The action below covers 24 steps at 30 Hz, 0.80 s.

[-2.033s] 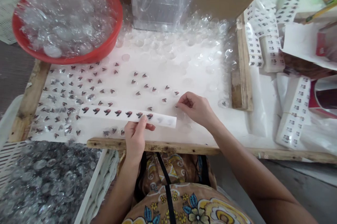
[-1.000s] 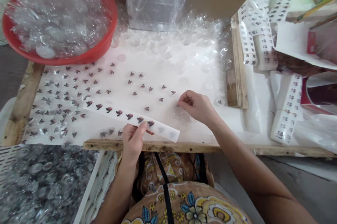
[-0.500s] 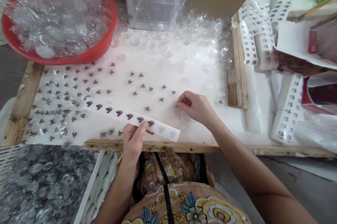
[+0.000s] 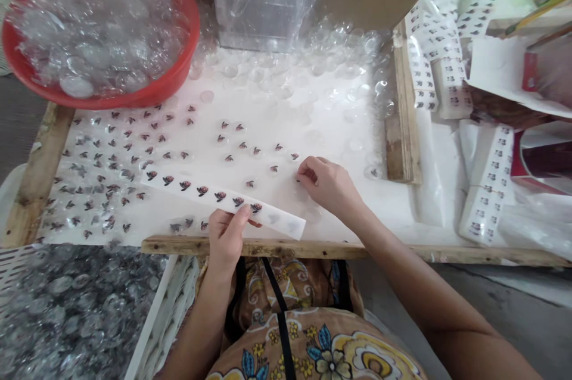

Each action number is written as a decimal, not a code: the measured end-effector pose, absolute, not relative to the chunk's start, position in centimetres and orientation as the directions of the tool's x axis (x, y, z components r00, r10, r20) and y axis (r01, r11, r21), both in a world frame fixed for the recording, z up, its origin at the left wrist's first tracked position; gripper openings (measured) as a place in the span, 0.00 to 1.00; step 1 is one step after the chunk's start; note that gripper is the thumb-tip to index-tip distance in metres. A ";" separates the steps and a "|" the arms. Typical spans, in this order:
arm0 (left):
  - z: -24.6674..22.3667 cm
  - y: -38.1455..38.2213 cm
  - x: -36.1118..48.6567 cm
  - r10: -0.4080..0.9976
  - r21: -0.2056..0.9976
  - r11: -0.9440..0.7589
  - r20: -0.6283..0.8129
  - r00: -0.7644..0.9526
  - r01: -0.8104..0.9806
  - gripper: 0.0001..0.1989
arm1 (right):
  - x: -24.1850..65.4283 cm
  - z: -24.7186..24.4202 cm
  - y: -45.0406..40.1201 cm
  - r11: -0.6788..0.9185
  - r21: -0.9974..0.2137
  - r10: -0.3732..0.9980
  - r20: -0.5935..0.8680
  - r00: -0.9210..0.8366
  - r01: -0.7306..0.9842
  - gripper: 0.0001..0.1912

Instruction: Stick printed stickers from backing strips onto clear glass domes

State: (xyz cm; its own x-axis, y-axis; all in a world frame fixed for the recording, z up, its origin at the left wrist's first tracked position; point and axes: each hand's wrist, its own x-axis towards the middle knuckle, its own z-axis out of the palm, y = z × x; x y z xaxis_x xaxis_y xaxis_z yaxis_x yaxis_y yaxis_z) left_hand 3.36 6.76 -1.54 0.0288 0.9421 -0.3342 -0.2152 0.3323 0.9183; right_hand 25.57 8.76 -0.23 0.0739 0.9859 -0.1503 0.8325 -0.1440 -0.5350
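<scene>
My left hand [image 4: 229,237] pinches a white strip of turtle stickers [image 4: 202,191] near its right end, thumb on top. The strip slants across the front of the white board [image 4: 344,195], with bare backing at its right tip. Further right, my right hand [image 4: 328,184] is closed low over the board, thumb and fingertips together. A small dark bit of a sticker [image 4: 298,180] shows under those fingertips, mostly hidden, apparently on a clear disc. Nearby lie clear discs with turtle stickers on them [image 4: 274,168], and plain clear discs [image 4: 314,213].
A red basin [image 4: 156,97] heaped with clear pieces stands at the back left. Wooden strips [image 4: 402,130] edge the board. A crate [image 4: 152,314] of clear pieces sits below left. Bundled sticker strips [image 4: 487,189] lie right. A plastic-wrapped stack [image 4: 268,5] stands behind.
My right hand has shifted very slightly left, its fingers curled closer over the same spot. The left hand and strip have stayed put.
</scene>
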 end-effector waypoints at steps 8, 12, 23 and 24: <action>-1.9 6.6 3.5 0.949 0.925 0.314 -0.315 0.030 -0.216 0.15 | 26.0 -0.8 9.1 -0.160 -0.509 0.987 -0.087 0.135 0.845 0.09; -1.9 6.4 3.4 0.954 0.929 0.298 -0.296 0.044 -0.221 0.15 | 25.6 0.3 9.3 -0.179 -0.543 0.982 -0.048 0.183 0.820 0.09; -1.3 6.6 3.6 0.942 0.936 0.336 -0.335 0.032 -0.104 0.24 | 19.7 3.9 8.6 0.194 -0.819 0.962 0.052 -0.267 0.540 0.05; -1.3 6.6 3.6 0.943 0.936 0.333 -0.331 0.038 -0.109 0.25 | 19.7 3.6 8.5 0.218 -0.796 0.963 0.082 -0.256 0.564 0.06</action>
State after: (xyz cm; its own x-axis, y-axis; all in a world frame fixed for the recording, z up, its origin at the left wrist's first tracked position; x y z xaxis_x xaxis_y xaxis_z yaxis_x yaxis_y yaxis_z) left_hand 3.58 6.60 -1.28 0.0385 0.9428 -0.3313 -0.1092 0.3335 0.9364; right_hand 19.68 8.49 3.58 -0.2559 0.9632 0.0825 0.5644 0.2181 -0.7962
